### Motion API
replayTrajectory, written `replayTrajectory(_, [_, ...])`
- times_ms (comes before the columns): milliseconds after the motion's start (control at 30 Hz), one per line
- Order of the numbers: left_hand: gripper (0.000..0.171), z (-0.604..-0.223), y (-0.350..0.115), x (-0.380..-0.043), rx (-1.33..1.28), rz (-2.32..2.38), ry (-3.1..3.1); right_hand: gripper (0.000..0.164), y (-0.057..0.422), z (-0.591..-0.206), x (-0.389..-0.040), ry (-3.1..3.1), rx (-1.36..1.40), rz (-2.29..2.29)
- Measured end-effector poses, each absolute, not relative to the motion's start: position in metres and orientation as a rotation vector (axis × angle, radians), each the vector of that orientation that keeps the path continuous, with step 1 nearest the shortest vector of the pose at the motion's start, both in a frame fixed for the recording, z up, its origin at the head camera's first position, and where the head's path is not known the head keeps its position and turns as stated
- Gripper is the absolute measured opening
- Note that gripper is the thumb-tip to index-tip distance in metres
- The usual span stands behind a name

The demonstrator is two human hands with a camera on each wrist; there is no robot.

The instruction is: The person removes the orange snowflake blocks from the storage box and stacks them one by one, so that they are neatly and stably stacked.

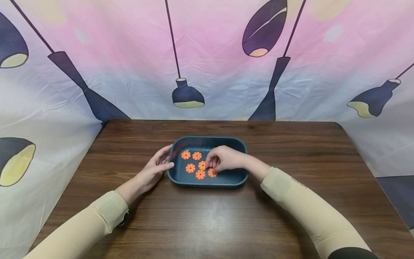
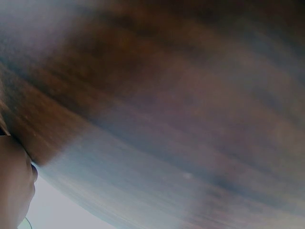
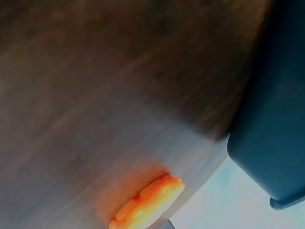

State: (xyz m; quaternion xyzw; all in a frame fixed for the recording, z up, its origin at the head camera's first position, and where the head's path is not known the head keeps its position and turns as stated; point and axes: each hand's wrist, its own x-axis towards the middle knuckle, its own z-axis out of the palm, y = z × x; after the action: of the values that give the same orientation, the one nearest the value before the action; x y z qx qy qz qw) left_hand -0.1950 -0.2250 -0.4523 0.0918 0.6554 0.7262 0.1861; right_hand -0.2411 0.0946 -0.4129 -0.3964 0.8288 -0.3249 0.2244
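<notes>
A dark blue rectangular dish (image 1: 207,182) with rounded corners has several orange flower-shaped slices (image 1: 190,168), notched round the edge with a dark centre, lying on its floor. My left hand (image 1: 155,169) grips the dish's left end, thumb over the rim and fingers against the outer wall. Inside the dish, my right hand (image 1: 226,158) has its fingers curled in, thumb and fingertips pinching an orange slice (image 1: 212,173) that they partly cover. The right wrist view has the blue dish (image 3: 271,119) at the right and an orange scalloped edge (image 3: 147,202) below.
The dish stands on a dark wood-grain table (image 1: 207,223), near its far middle. Behind the table hangs a cloth backdrop (image 1: 136,43) printed with lamps. In the left wrist view the tabletop (image 2: 157,119) fills most of the picture, blurred.
</notes>
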Motion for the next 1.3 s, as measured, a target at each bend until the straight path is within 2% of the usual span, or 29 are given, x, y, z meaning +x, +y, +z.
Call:
replayTrajectory(800, [0.071, -0.452, -0.225, -0.195, 0.265, 2.054, 1.841, 0.020, 0.092, -0.418, -0.240, 2.368, -1.145, -0.702])
replayTrajectory(1300, [0.071, -0.453, -0.225, -0.195, 0.286, 2.058, 1.840, 0.009, 0.100, -0.400, -0.243, 2.385, -1.145, -0.796])
